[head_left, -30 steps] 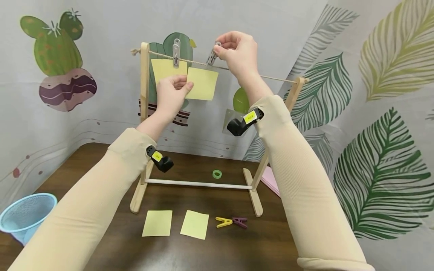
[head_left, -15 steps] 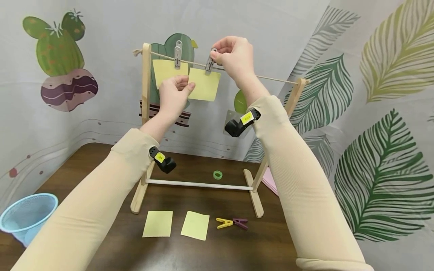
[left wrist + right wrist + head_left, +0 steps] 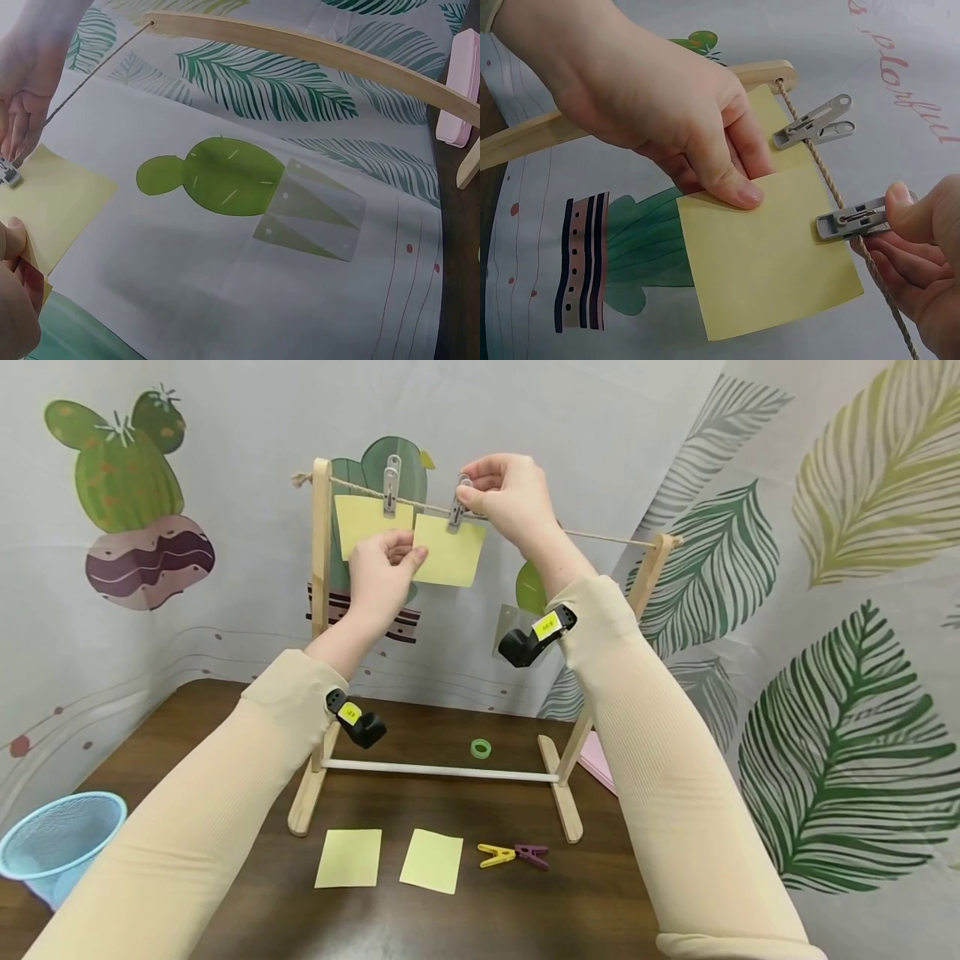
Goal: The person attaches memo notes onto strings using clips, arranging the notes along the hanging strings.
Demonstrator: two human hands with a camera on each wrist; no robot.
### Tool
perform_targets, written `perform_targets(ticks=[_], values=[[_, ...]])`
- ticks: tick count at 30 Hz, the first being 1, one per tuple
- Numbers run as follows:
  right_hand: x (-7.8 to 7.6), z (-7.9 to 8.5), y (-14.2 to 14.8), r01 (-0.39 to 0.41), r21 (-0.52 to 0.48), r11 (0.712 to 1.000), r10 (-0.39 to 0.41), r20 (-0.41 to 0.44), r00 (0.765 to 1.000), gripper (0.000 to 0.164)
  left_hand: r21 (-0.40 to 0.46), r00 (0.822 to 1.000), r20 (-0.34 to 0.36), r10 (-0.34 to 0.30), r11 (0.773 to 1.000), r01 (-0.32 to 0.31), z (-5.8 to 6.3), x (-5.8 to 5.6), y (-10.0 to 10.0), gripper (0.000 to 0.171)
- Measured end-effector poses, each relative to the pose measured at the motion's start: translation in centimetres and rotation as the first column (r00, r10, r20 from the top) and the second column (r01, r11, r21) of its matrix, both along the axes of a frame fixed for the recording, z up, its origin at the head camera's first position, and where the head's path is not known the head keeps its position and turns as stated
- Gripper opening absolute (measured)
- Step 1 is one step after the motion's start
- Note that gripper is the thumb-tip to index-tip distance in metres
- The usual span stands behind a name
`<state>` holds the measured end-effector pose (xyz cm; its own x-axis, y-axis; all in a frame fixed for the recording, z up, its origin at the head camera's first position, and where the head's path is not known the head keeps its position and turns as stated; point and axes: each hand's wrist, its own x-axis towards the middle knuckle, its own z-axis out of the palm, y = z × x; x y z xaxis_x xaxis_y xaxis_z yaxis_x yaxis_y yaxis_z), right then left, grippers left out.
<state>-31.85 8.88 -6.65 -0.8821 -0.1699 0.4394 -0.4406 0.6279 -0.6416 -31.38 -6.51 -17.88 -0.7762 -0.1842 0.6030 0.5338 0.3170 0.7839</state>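
Observation:
My left hand (image 3: 381, 575) pinches the left edge of a yellow sticky note (image 3: 450, 556) at the rope (image 3: 607, 537). Thumb and fingers of my right hand (image 3: 516, 502) hold a grey clothespin (image 3: 855, 219) by its handle end. In the right wrist view, the clothespin's tip lies over the note's upper edge, at the rope. Just to the left, another yellow sticky note (image 3: 356, 518) hangs from the rope under a second grey clothespin (image 3: 391, 487). My left hand partly covers that note. The left wrist view shows the held note only in part.
The rope spans a wooden frame (image 3: 320, 543) standing on the brown table. Two yellow notes (image 3: 348, 858) lie in front, beside a yellow clothespin (image 3: 495, 855) and a purple clothespin (image 3: 532, 855). Green tape (image 3: 481, 748) lies behind the white bar (image 3: 435, 769); a blue mesh basket (image 3: 63, 797) stands left.
My right hand has moved down and left, bringing the grey clothespin from above the rope onto the note's upper edge. My left hand stays at the note's left edge.

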Motion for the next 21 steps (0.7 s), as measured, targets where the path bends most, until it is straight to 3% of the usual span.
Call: perform_targets(ticks=[10, 21], values=[[0.07, -0.21, 0.14, -0.053, -0.059, 0.997, 0.056, 0.051, 0.997, 0.037, 0.012, 1.0, 0.011, -0.007, 1.0, 0.007, -0.24, 0.2, 0.16, 0.033], [0.14, -0.2, 0.45, -0.055, -0.044, 0.998, 0.056, 0.013, 0.998, 0.045, 0.002, 1.0, 0.005, -0.011, 1.0, 0.011, -0.12, 0.58, 0.13, 0.033]])
